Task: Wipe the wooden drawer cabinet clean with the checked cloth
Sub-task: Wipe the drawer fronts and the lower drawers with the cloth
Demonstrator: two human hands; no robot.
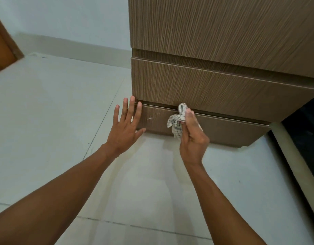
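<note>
The wooden drawer cabinet [214, 85] fills the upper right, with stacked drawer fronts in brown grain. My right hand [192, 137] grips the bunched white checked cloth [178, 119] and holds it against the top edge of the bottom drawer front, at the gap below the middle drawer. My left hand [127, 126] is spread flat, fingers apart, at the cabinet's lower left corner, fingertips reaching the gap between the two lower drawers. A small pale scuff [150, 118] marks the bottom drawer between my hands.
Pale tiled floor [55, 121] spreads left and below the cabinet. A white wall with a skirting strip [73, 48] runs behind. A brown wooden door edge [4, 50] stands at far left. A dark gap and pale rail [297, 152] lie right of the cabinet.
</note>
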